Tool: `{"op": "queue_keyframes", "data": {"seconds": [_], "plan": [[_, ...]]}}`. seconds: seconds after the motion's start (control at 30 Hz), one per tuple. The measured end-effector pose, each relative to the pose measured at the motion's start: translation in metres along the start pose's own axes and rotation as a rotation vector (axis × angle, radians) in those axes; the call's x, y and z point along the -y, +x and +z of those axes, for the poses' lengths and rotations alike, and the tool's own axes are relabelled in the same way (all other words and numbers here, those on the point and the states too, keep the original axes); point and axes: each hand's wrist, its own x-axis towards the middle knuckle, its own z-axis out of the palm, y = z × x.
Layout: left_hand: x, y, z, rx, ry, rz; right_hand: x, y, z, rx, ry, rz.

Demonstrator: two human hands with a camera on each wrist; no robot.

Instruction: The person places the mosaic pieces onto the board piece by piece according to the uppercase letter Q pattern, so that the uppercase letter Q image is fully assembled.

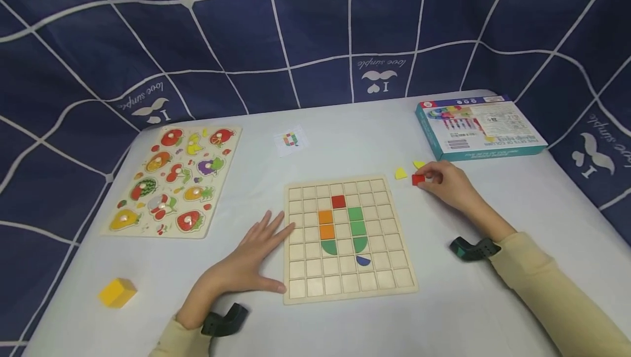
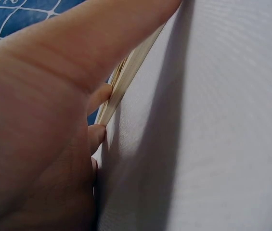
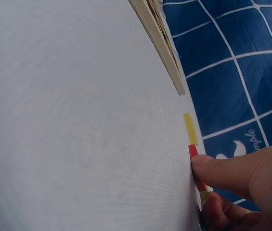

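Observation:
My left hand (image 1: 248, 261) lies with spread fingers along the left edge of the wooden grid board (image 1: 379, 281), fingertips and thumb touching the frame. In the left wrist view, fingertips meet the board's side (image 2: 126, 79). Inside the grid sit a red square (image 1: 338, 201), orange squares (image 1: 326, 217), green squares (image 1: 357, 221), green rounded pieces (image 1: 361, 245) and a blue piece (image 1: 363, 261) lying askew. Beyond the board's right corner, my right hand (image 1: 451, 184) pinches a red tile (image 1: 418, 180) near the tabletop, thumb on its face in the right wrist view. Yellow pieces (image 1: 401, 173) lie beside it.
A small pattern card (image 1: 291, 140) lies behind the board. To the left are a fruit puzzle board (image 1: 170, 228) and a yellow block (image 1: 117, 292). A teal-edged box (image 1: 485, 130) lies at back right, before the dark blue curtain (image 1: 315, 28).

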Motion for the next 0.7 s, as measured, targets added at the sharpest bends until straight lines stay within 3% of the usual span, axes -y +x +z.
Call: {"op": "queue_keyframes", "data": {"seconds": [0.53,0.7], "plan": [[-0.0022,-0.0001,0.0001,0.012,-0.006,0.005,-0.0009,-0.0066,-0.0006,-0.002,0.011,0.019],[-0.0034,-0.0008,-0.0002,0.01,-0.004,-0.004,0.0054,-0.0045,-0.0011,-0.003,0.093,-0.011]]}}
